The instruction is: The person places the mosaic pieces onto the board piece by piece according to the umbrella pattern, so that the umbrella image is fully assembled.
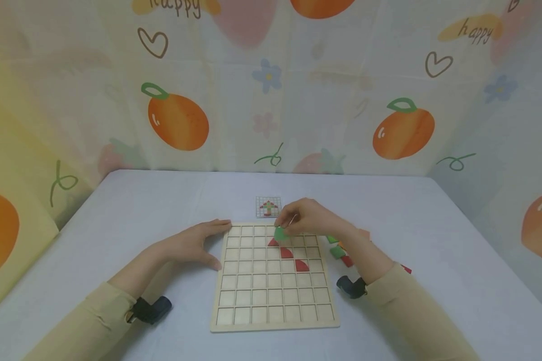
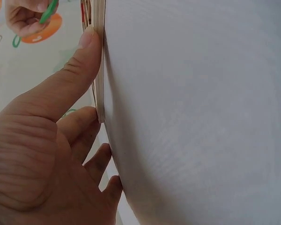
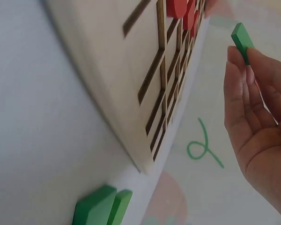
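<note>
A wooden grid board [image 1: 253, 298] lies on the white table, with red pieces [image 1: 302, 265] set in a diagonal of its cells. My right hand [image 1: 308, 216] is over the board's far part, pinching a green piece [image 1: 280, 233] between thumb and fingers; the right wrist view shows this piece [image 3: 242, 41] held above the board. Spread fingers of my left hand [image 1: 185, 244] touch the board's left edge near its far corner. In the left wrist view the thumb of my left hand [image 2: 51, 122] rests against the board's side [image 2: 99, 61].
A small card [image 1: 268, 206] with a coloured pattern on a grid lies just beyond the board. To the board's right are several loose green, red and orange pieces [image 1: 337, 251], partly hidden by my right forearm. A patterned cloth [image 1: 235, 100] hangs behind the table.
</note>
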`<control>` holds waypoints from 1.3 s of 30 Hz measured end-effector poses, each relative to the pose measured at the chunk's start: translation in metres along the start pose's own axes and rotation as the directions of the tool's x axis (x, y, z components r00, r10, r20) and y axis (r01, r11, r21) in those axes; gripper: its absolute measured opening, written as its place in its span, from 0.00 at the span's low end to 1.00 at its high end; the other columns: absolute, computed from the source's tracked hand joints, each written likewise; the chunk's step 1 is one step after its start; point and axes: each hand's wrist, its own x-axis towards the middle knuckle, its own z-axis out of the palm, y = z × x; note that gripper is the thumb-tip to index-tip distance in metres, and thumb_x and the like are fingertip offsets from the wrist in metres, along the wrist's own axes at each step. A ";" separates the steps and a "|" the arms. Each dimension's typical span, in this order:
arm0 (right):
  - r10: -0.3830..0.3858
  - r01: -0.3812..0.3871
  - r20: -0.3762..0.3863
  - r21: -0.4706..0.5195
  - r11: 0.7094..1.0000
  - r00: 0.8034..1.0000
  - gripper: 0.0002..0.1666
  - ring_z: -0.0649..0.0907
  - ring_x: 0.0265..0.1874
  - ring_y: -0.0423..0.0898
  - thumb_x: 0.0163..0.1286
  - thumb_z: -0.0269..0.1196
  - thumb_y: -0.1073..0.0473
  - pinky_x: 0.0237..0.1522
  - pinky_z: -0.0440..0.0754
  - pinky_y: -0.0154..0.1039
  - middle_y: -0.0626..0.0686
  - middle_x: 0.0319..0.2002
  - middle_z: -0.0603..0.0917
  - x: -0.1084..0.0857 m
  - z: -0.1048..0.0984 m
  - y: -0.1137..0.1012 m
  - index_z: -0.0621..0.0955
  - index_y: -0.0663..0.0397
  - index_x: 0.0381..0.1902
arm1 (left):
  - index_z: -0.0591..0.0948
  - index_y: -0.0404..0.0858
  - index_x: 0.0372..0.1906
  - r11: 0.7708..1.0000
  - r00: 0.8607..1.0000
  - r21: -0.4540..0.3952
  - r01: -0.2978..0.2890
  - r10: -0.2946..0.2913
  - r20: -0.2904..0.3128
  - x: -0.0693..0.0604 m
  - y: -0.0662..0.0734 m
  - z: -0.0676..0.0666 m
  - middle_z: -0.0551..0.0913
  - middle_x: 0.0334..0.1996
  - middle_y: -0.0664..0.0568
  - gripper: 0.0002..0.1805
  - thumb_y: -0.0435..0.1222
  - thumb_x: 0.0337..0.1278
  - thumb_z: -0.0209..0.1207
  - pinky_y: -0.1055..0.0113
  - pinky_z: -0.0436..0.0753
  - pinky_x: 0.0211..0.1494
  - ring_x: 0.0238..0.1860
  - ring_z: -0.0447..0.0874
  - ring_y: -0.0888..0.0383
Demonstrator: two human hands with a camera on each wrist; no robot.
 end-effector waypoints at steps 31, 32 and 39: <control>0.002 0.017 0.133 -0.144 0.989 0.991 0.09 0.83 0.34 0.38 0.60 0.67 0.65 0.41 0.82 0.32 0.44 0.33 0.87 0.014 0.024 -0.005 0.87 0.44 0.35 | 0.62 0.37 0.75 1.000 1.000 0.018 0.007 -0.007 -0.014 -0.001 0.003 -0.001 0.57 0.78 0.42 0.56 0.51 0.40 0.75 0.37 0.53 0.79 0.80 0.47 0.36; 0.003 0.016 0.131 -0.146 0.989 0.991 0.09 0.83 0.34 0.38 0.59 0.67 0.65 0.41 0.82 0.32 0.44 0.33 0.87 0.014 0.024 -0.005 0.87 0.44 0.35 | 0.61 0.37 0.75 1.000 1.000 0.017 0.010 -0.010 -0.013 -0.001 0.003 -0.001 0.56 0.79 0.42 0.57 0.51 0.40 0.75 0.38 0.53 0.79 0.80 0.47 0.36; 0.003 0.016 0.124 -0.151 0.988 0.992 0.08 0.83 0.32 0.37 0.57 0.68 0.65 0.39 0.82 0.31 0.45 0.31 0.88 0.016 0.028 -0.004 0.87 0.47 0.33 | 0.61 0.38 0.76 1.000 1.000 0.007 0.022 -0.022 -0.006 -0.001 0.003 -0.001 0.56 0.79 0.43 0.57 0.51 0.40 0.75 0.38 0.52 0.80 0.80 0.46 0.37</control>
